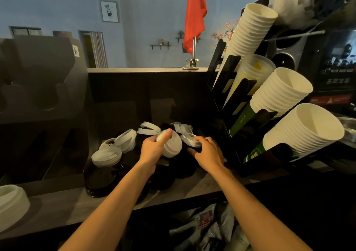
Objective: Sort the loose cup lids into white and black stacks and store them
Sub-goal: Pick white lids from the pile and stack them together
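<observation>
Both work left of the cup rack [231, 96]: our left hand [152, 150] grips a white lid stack [170, 144], our right hand [209, 153], fingers [200, 141] spread, touches loose white lids [189, 139] among black lids [163, 175].

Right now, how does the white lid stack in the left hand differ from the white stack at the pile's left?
The held white stack is off the counter, gripped by the left hand; the left white stack rests untouched on black lids. The held white stack tips steeply sideways; the left white stack sits nearly upright. Both are nested white lids.
</observation>
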